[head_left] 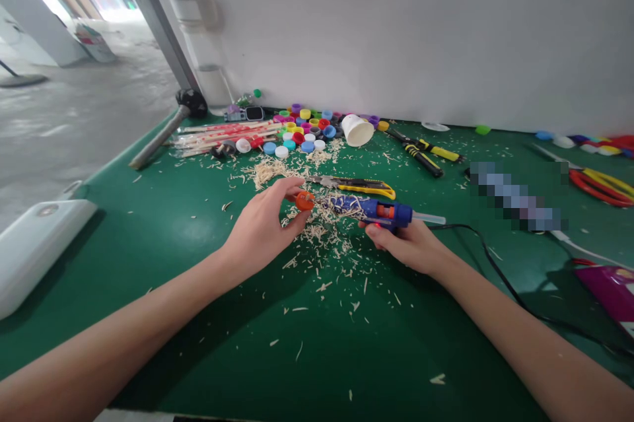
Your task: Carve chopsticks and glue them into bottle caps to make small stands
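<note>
Between thumb and fingers, my left hand [267, 218] pinches an orange bottle cap [304, 200]. My right hand [403, 245] is wrapped round a blue hot glue gun [403, 214], whose small red light shows near my thumb. The gun's nozzle points left at the cap; whether they touch I cannot tell. A clear glue stick [430, 218] sticks out of the gun's back. Wood shavings [321, 232] cling to the barrel and lie thickly beneath both hands. Just beyond the gun rests a yellow utility knife [366, 187].
Colourful bottle caps [297, 137], wrapped sticks [222, 137] and a tipped paper cup [357, 131] lie along the wall. Pliers [421, 152] and scissors [601, 183] are at the right. The gun's black cord [495, 270] trails right. A white power bank [47, 250] lies left.
</note>
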The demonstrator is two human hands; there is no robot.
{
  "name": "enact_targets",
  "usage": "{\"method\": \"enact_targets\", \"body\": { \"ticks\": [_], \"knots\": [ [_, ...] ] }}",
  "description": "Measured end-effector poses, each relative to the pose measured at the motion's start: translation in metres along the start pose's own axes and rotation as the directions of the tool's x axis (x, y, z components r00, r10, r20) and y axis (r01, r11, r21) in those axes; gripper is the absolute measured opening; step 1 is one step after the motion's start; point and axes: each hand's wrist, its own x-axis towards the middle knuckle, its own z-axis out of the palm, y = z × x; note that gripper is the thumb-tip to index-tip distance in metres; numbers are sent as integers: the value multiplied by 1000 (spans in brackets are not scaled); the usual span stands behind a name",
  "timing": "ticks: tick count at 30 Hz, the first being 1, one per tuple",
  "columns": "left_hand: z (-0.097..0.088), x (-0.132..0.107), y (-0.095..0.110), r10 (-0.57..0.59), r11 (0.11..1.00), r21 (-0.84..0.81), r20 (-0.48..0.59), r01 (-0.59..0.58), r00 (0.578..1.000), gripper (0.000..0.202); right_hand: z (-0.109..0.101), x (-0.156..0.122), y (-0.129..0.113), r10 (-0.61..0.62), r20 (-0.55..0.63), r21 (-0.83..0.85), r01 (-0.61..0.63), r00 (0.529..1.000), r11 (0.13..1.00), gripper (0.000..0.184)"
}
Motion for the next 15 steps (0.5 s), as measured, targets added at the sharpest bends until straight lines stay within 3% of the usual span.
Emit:
{"method": "enact_targets", "body": {
  "ticks": [9, 15],
  "knots": [
    [1, -1, -1, -26, 996, -86, -5, 26, 1000, 47, 0, 2, -1, -34, 7, -79, 34, 999, 996, 19],
    [1, 0, -1, -65, 972, -228, -16, 59, 998, 48, 0, 2, -3, -46, -6, -97, 45, 999, 994, 20]
  ]
}}
